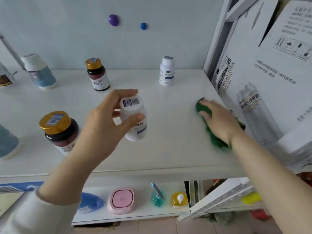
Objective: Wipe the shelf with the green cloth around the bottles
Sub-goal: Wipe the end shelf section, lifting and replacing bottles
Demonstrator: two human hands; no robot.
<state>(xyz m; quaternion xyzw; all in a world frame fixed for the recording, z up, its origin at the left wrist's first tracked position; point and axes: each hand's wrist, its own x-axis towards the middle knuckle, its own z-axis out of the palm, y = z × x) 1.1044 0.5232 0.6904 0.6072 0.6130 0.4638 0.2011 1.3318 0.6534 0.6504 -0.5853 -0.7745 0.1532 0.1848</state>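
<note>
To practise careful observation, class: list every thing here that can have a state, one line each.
Small white plastic bottle: capped, gripped by left hand.
Crumpled green cloth: pressed on white shelf under right hand.
Near gold-capped dark bottle: capped, standing.
Far gold-capped dark bottle: capped, standing.
Rear white bottle: capped, standing.

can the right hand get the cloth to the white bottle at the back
Probably yes: bare shelf lies between the right hand, flat on the cloth, and the back bottle; the left hand, gripping the near bottle, is off that path.
</note>
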